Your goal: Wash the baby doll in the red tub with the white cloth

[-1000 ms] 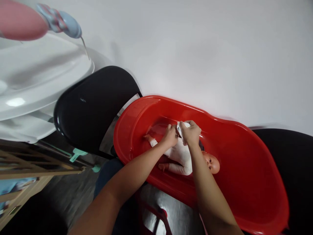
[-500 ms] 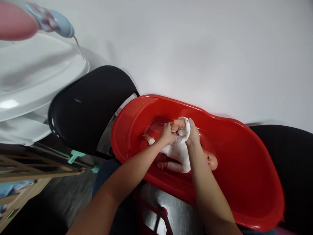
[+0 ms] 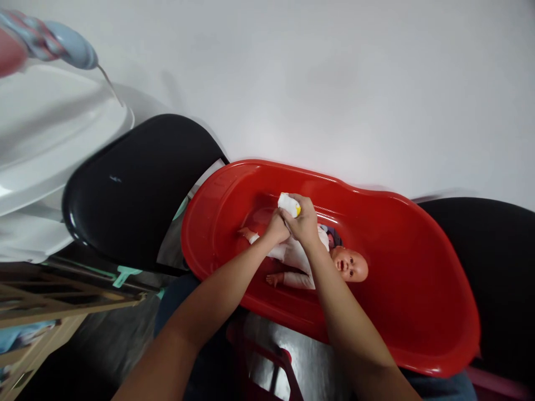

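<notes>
Hands, two, both bare, both reaching into one red tub (image 3: 418, 312). Left hand (image 3: 276, 227) knuckles up, fingers curled together, pressed against the right one above the doll's legs; cannot tell what lies inside that fist. Right hand (image 3: 306, 220) clamped on one small white cloth (image 3: 287, 201) with a yellow spot, held just over the doll's lower half.

One doll (image 3: 297, 256) on its back on the tub floor, near the middle, head toward the right end, dressed in one white long-sleeved suit. One arm in view, flung out toward the near wall; one foot in view, poking out left of the left hand. Other limbs hidden under the hands and forearms.

Two black chairs, one at each end of the tub: left chair (image 3: 137, 189) with its glossy seat close against the tub's left end, right chair (image 3: 493, 262) behind the right end. One white plastic shell (image 3: 54, 139) at upper left, just beside the left chair. One pink and blue thing (image 3: 62, 44) at the top-left corner, too blurred to name. One wooden frame (image 3: 50, 289) at lower left. One teal plastic piece (image 3: 125, 274) under the left chair. One red stool (image 3: 271, 362) partly in view below the tub, between the two forearms.
</notes>
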`<control>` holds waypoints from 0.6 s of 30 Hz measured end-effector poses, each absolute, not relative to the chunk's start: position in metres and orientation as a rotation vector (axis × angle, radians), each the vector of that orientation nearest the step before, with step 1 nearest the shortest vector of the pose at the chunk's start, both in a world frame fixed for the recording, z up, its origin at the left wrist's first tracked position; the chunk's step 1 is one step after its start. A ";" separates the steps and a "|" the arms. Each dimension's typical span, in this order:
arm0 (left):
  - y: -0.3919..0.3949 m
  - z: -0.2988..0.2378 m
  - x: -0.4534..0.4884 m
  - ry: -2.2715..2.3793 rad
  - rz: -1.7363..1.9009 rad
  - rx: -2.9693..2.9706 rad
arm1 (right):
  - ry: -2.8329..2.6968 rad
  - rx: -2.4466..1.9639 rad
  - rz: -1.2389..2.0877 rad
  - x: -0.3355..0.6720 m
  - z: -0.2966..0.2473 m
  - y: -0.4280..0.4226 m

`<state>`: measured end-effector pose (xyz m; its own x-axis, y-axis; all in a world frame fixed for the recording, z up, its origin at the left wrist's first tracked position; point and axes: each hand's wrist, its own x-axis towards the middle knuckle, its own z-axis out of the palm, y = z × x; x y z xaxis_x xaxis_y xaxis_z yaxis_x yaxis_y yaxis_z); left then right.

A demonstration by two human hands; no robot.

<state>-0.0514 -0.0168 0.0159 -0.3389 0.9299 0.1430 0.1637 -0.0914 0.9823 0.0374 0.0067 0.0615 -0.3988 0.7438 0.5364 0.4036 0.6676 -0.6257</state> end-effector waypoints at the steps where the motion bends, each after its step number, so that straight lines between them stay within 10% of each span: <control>1: -0.019 0.017 -0.051 1.498 1.496 1.236 | -2.061 -0.918 0.420 0.038 0.062 0.007; 18: -0.041 0.020 -0.063 1.680 1.097 1.633 | -1.617 -1.377 0.685 0.047 0.085 0.014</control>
